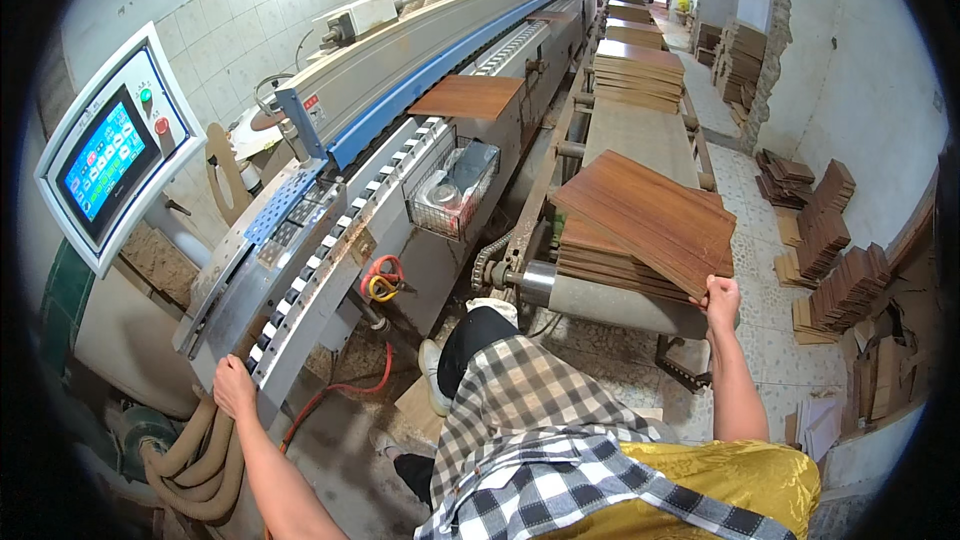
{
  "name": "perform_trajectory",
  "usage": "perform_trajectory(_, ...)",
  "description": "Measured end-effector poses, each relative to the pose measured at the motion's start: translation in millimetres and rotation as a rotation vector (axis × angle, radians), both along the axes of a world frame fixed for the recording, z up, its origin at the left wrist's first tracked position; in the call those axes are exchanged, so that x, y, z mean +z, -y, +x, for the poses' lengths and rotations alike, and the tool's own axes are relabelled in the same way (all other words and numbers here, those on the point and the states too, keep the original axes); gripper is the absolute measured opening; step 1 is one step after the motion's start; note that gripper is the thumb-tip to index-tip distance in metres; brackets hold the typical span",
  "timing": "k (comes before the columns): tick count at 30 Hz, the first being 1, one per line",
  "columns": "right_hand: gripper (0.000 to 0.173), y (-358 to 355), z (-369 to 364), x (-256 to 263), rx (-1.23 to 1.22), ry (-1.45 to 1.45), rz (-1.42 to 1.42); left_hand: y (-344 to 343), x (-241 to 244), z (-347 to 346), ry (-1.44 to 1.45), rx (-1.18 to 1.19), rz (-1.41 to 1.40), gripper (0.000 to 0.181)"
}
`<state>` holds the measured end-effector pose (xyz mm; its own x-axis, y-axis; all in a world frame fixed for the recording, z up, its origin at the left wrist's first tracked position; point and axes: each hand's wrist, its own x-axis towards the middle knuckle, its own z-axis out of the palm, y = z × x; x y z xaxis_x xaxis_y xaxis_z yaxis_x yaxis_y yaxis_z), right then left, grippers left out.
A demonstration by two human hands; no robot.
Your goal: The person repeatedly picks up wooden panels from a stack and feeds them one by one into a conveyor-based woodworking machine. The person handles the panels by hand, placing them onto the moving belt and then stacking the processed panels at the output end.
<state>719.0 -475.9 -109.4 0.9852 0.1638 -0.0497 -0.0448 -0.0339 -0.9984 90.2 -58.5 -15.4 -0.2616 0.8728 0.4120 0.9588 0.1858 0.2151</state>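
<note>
My right hand (720, 304) grips the near corner of a reddish-brown wood-grain panel (649, 214), which lies turned askew over a stack of similar panels (611, 266) on a roller conveyor. At the lower left, my left hand (235, 388) rests at the near end of the long edge-banding machine (420, 255), its fingers curled over the edge; whether it grips anything there cannot be told. Another wood-grain panel (472, 96) lies flat on the machine's roller track (341, 229), against the blue guard (420, 116).
A control panel with a lit touchscreen (105, 157) stands at left. A wire basket (454, 191) and red-handled scissors (382, 279) hang on the machine's side. More panel stacks (637, 67) line the conveyor; others (851, 292) stand on the floor at right. A red hose (352, 388) crosses the floor.
</note>
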Motion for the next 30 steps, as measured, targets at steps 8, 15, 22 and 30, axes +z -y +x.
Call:
perform_trajectory(8, 0.070, -26.4, -36.1, 20.0, -0.097, 0.042, 0.008, 2.6, 5.5, 3.8, 0.012, 0.008, -0.015, 0.040)
perform_trajectory(15, 0.040, -12.6, 20.5, -27.0, -0.338, 0.188, -0.036, -3.7, 0.6, -1.6, -0.022, -0.015, -0.003, 0.040)
perform_trajectory(22, 0.021, 52.8, 35.3, -17.9, -0.292, -0.303, 0.578, 4.0, 4.6, 3.2, 0.015, 0.002, -0.015, 0.039)
perform_trajectory(30, 0.041, 42.7, -40.0, 47.1, 0.308, -0.390, 0.437, 3.4, 6.4, 5.0, 0.018, 0.002, -0.015, 0.040)
